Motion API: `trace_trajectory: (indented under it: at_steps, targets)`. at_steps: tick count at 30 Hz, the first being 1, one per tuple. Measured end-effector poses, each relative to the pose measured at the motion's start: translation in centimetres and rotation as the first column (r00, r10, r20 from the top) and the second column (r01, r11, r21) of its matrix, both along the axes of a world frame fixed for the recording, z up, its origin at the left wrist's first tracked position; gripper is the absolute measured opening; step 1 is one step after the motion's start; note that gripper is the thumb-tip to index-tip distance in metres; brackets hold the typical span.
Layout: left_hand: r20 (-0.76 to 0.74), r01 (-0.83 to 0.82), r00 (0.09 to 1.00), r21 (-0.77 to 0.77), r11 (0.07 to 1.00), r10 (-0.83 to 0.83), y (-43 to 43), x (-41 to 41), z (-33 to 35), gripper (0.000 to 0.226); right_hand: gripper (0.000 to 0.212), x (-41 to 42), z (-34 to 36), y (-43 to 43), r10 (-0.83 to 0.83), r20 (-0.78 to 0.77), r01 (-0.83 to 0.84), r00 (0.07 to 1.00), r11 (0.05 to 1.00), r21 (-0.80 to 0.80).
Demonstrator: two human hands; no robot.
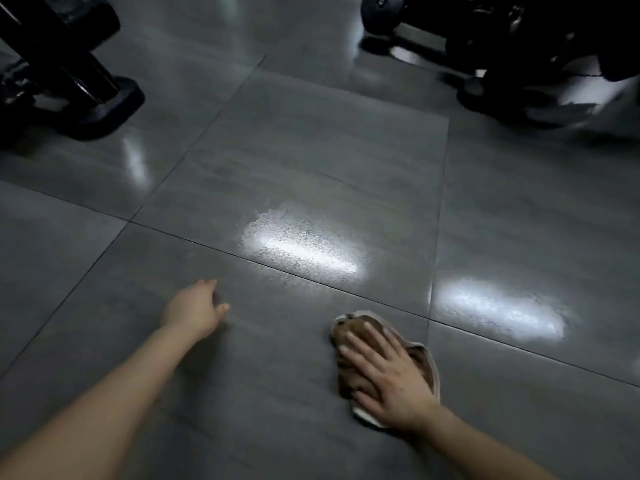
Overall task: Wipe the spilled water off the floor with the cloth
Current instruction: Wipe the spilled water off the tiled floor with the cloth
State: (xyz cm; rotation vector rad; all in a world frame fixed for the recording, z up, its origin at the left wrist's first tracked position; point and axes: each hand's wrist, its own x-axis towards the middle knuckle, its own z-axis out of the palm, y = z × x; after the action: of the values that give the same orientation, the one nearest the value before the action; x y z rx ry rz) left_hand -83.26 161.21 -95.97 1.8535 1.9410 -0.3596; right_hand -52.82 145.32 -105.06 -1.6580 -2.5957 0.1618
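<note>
My right hand point(388, 372) lies spread flat on the cloth point(356, 325) on the near floor point(311, 150), left hand point(194, 310) loose and empty, so I should press evenly and sweep far-left into the shiny water point(304, 244).

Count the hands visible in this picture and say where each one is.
2. The left hand is low over the bare floor, left of centre, holding nothing. The right hand presses flat on the brown cloth, lower right. None appears hidden.
</note>
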Motion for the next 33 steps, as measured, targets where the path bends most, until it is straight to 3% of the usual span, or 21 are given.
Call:
trace_trajectory:
  at_steps: [2, 3, 5, 7, 8, 9, 10, 12, 14, 15, 17, 19, 21, 22, 24, 27, 30, 32, 33]
  targets:
    - [0.049, 0.008, 0.999, 0.074, 0.997, -0.011, -0.6, 1.7, 1.4, 0.052, 0.068, 6.1, -0.1, -1.1, -0.276, -0.053, 0.277, 0.960, 0.961, 0.011]
    - [0.067, 0.019, 0.997, 0.109, 0.994, -0.026, -0.9, 2.4, 2.1, 0.048, 0.066, 8.8, 0.2, -1.6, -0.454, -0.072, 0.456, 0.888, 0.890, 0.007]
    - [0.110, 0.048, 0.992, 0.176, 0.983, -0.068, -1.3, 3.9, 3.3, 0.036, 0.070, 12.5, 0.7, -1.2, -0.788, -0.069, 0.789, 0.612, 0.614, -0.020]
    - [0.139, 0.094, 0.982, 0.242, 0.966, -0.131, -1.5, 5.2, 4.5, 0.021, 0.079, 13.4, 1.1, 1.6, -0.959, -0.064, 0.952, 0.276, 0.282, -0.119]
    - [0.137, 0.118, 0.977, 0.272, 0.955, -0.160, -1.5, 5.7, 5.0, 0.016, 0.082, 12.8, 1.5, 3.8, -0.983, -0.057, 0.967, 0.172, 0.180, -0.178]
    - [0.130, 0.131, 0.976, 0.301, 0.945, -0.177, -1.5, 6.3, 5.4, 0.014, 0.083, 11.8, 1.8, 6.1, -0.988, -0.048, 0.966, 0.149, 0.156, -0.205]
    - [0.125, 0.135, 0.975, 0.319, 0.938, -0.183, -1.4, 6.7, 5.7, 0.013, 0.082, 10.2, 2.0, 8.5, -0.979, -0.032, 0.956, 0.200, 0.202, -0.214]
    - [0.125, 0.141, 0.974, 0.316, 0.938, -0.189, -1.4, 7.6, 6.0, 0.016, 0.079, 5.4, 1.6, 12.3, -0.878, -0.031, 0.860, 0.478, 0.475, -0.184]
    - [0.116, 0.158, 0.972, 0.315, 0.936, -0.204, -1.2, 8.5, 6.0, 0.020, 0.077, -1.6, 1.1, 13.4, -0.588, -0.108, 0.575, 0.802, 0.808, -0.130]
    - [0.115, 0.164, 0.971, 0.326, 0.931, -0.211, -1.1, 8.9, 6.0, 0.021, 0.076, -5.3, 0.9, 12.4, -0.395, -0.138, 0.382, 0.908, 0.917, -0.114]
    - [0.110, 0.176, 0.967, 0.351, 0.920, -0.228, -0.5, 9.8, 5.9, 0.023, 0.072, -10.5, 0.5, 8.9, -0.037, -0.145, 0.025, 0.989, 0.996, -0.089]
    - [0.096, 0.201, 0.964, 0.354, 0.913, -0.249, 0.3, 10.8, 5.7, 0.026, 0.067, -9.9, 0.0, 7.1, 0.171, -0.217, -0.183, 0.961, 0.982, -0.037]
    - [0.101, 0.224, 0.956, 0.356, 0.907, -0.275, 1.0, 11.6, 5.3, 0.027, 0.062, -4.3, 0.0, 7.6, 0.198, -0.263, -0.191, 0.944, 0.980, 0.053]
    - [0.107, 0.226, 0.954, 0.362, 0.904, -0.281, 1.2, 11.9, 5.0, 0.028, 0.060, -0.2, 0.0, 7.9, 0.103, -0.269, -0.087, 0.958, 0.994, 0.070]
    - [0.106, 0.225, 0.954, 0.364, 0.904, -0.280, 1.5, 12.3, 4.4, 0.028, 0.058, 10.0, -0.3, 7.5, -0.257, -0.233, 0.281, 0.938, 0.957, 0.072]
    - [0.115, 0.233, 0.951, 0.345, 0.909, -0.287, 1.9, 13.2, 3.1, 0.027, 0.061, 22.8, 0.0, 4.3, -0.742, -0.142, 0.754, 0.655, 0.655, 0.052]
    - [0.090, 0.320, 0.930, 0.285, 0.904, -0.357, 2.3, 15.4, 1.0, 0.022, 0.071, 25.2, 0.4, 6.4, -0.947, -0.056, 0.947, 0.317, 0.319, -0.027]
    - [0.105, 0.371, 0.908, 0.251, 0.894, -0.406, 2.5, 17.8, -0.4, 0.018, 0.079, 23.5, 0.7, 10.9, -0.972, -0.042, 0.970, 0.233, 0.235, -0.066]
    - [0.123, 0.379, 0.900, 0.252, 0.891, -0.417, 2.4, 19.0, -1.0, 0.017, 0.078, 22.0, 0.7, 13.2, -0.960, -0.039, 0.957, 0.277, 0.279, -0.076]
